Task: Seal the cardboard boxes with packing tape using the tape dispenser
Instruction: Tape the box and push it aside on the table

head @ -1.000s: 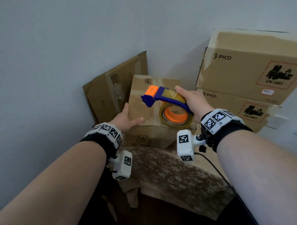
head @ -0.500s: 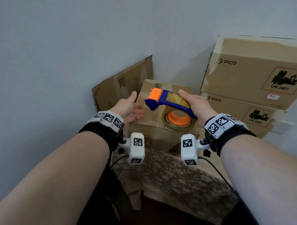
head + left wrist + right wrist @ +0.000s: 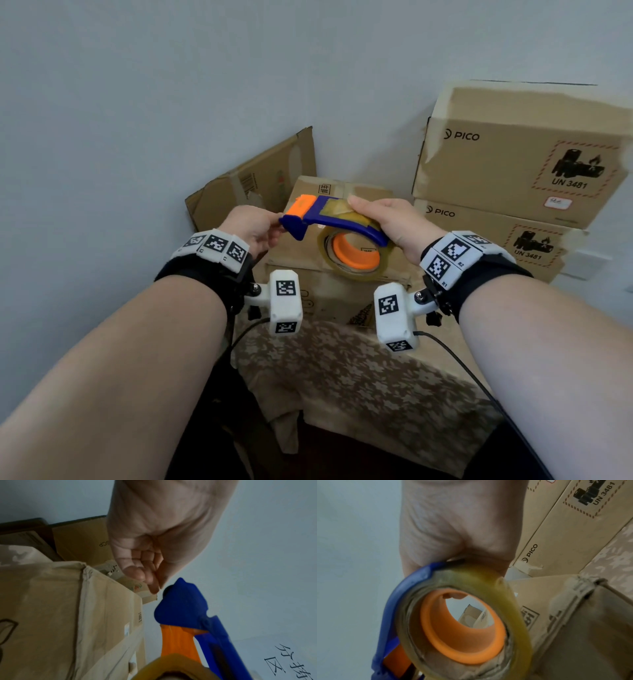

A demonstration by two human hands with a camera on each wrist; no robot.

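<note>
My right hand grips the blue and orange tape dispenser from above, holding it in the air over a small cardboard box. Its roll of clear tape hangs below on an orange core. My left hand is at the dispenser's front end, with thumb and fingertips pinched together right against the blue nose. The clear tape end between them cannot be made out. The box has old tape strips across it and stands below both hands.
Two stacked PICO cartons fill the right side against the wall. A worn carton leans in the back left corner. The small box stands on a surface draped with flower-patterned cloth. Camera cables hang under both wrists.
My left hand let go of the small box's left side, rose and moved right to the dispenser's nose, where its fingers pinched together. The right hand kept the dispenser nearly still.
</note>
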